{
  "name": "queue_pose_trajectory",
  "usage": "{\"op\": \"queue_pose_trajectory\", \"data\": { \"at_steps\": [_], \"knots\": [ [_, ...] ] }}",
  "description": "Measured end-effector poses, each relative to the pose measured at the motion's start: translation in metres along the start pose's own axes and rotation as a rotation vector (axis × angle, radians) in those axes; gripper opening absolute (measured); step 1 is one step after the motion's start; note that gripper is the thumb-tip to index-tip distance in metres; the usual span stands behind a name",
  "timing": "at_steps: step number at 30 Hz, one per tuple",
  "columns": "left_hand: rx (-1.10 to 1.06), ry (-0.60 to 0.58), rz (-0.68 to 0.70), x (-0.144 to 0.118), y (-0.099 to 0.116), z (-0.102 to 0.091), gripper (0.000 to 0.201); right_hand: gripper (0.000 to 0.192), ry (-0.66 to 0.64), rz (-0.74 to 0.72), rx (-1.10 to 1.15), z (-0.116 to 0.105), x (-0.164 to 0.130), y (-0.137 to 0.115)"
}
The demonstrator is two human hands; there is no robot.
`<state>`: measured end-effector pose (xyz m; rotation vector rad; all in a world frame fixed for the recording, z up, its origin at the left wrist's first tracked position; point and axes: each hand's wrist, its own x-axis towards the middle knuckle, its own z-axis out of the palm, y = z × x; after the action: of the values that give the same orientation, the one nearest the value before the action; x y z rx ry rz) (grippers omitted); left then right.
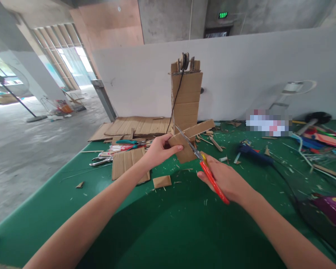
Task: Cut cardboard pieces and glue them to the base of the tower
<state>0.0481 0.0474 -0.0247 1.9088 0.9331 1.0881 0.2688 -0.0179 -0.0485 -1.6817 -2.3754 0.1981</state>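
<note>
My left hand [162, 149] pinches a piece of cardboard [185, 153] between thumb and fingers, above the table. In my right hand [224, 177] is a pair of scissors [212, 181] with red and yellow handles. Their blades cross the cardboard just right of my left thumb, and a narrow strip of it angles up to the right. Behind my hands stands an upright cardboard tower [187, 95] with a pulley wheel [184, 61] at its top and a dark cord [177, 95] hanging down from it. A small cardboard rectangle [162, 182] lies below my hands.
Flat cardboard sheets [141, 126], teal-handled pliers [127, 142] and a cardboard square [130, 164] lie at the left. On the right are a dark blue glue gun [254, 154] with its cable, coloured scraps [324, 138] and a purple object [330, 209]. A white partition [235, 82] stands behind the green table [168, 231].
</note>
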Motion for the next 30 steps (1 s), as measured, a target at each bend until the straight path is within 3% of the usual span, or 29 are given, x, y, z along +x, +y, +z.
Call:
{"op": "queue_pose_trajectory", "data": {
  "at_steps": [7, 13, 17, 24, 30],
  "knots": [
    [0.028, 0.018, 0.013, -0.001, 0.001, 0.003, 0.030, 0.032, 0.108, -0.004, -0.170, 0.006, 0.001, 0.001],
    [-0.053, -0.042, 0.023, 0.001, 0.004, 0.000, 0.032, 0.041, 0.227, -0.023, -0.154, 0.014, 0.001, -0.006],
    [-0.152, -0.068, -0.008, 0.002, 0.006, -0.002, 0.028, 0.046, 0.279, -0.003, -0.030, 0.015, 0.003, -0.006],
    [-0.496, 0.065, -0.151, 0.004, 0.004, -0.002, 0.032, 0.048, 0.324, 0.102, 0.427, 0.022, 0.007, 0.018],
    [-0.579, 0.005, -0.237, 0.002, 0.006, 0.000, 0.036, 0.044, 0.360, -0.029, 0.412, 0.016, 0.007, 0.018]
  ]
}}
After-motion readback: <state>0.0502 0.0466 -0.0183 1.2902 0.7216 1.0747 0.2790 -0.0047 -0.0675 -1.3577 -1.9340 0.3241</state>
